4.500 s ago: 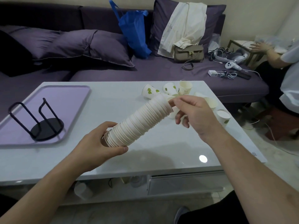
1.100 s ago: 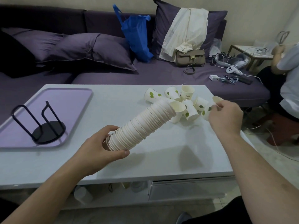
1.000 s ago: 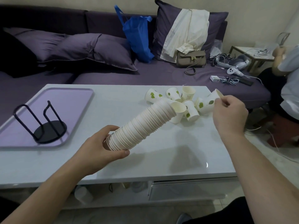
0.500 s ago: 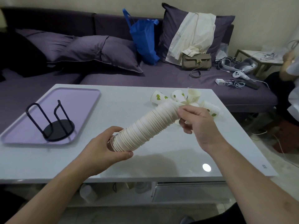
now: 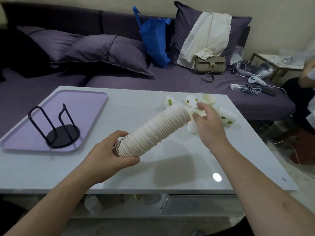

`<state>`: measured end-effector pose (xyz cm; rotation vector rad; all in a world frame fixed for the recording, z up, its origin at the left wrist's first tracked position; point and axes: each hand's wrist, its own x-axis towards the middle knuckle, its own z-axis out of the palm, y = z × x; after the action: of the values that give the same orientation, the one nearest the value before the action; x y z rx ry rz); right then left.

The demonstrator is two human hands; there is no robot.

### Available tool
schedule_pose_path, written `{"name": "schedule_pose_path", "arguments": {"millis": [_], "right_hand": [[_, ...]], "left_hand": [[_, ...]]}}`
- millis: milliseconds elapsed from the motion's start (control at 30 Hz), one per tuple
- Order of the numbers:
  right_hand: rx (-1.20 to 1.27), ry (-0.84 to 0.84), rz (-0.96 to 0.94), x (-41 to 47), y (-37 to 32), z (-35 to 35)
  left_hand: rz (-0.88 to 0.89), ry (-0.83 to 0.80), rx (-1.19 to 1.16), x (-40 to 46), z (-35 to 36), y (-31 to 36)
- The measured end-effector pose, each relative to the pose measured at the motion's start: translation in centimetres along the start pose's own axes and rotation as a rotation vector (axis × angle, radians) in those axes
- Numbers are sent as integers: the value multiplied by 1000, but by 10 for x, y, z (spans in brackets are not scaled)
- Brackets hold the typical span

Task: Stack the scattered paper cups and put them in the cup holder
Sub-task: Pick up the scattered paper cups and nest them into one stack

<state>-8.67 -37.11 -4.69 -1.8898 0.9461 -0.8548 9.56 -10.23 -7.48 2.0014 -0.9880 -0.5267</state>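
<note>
Head view, person at a white table point(image 5: 170, 167). Left hand point(image 5: 109, 155) wraps fingers and thumb round the near, narrow end of a long stack of paper cups point(image 5: 153, 130), held tilted, open end pointing up and away to the right. Right hand point(image 5: 208, 123) sits at that open end, fingers half curled, loosely pinching the rim of one cup point(image 5: 197, 112) at the stack's mouth; how far it is seated can't be told, hand partly hides it.

Change: approx 1 s ago the right hand was out at the loose cups point(image 5: 192, 101) w/ a single cup lifted; half a sec ago it reached the stack mouth, and now fingers look looser there. Likely means one more cup added, stack grows.

Loose cups left: a few at the table's far right, some on their sides, just beyond the right hand. Cup holder point(image 5: 58, 132), black wire on a round base, stands w/ no cups in it on a purple tray point(image 5: 85, 103) at the left, well apart from the stack. Judgement: stacking nearly done, holder step not yet started.
</note>
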Motion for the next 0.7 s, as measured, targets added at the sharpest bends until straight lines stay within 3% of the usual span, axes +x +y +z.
{"name": "schedule_pose_path", "arguments": {"millis": [100, 233, 433, 700], "right_hand": [[-500, 5, -78, 15, 21, 3], [-698, -12, -25, 18, 29, 14], [-592, 143, -190, 14, 11, 16], [-57, 294, -109, 0, -24, -1]], "left_hand": [[-10, 1, -16, 1, -1, -2], [-12, -2, -39, 3, -7, -7], [-18, -3, -32, 6, -9, -11], [-24, 10, -24, 2, -14, -14]]}}
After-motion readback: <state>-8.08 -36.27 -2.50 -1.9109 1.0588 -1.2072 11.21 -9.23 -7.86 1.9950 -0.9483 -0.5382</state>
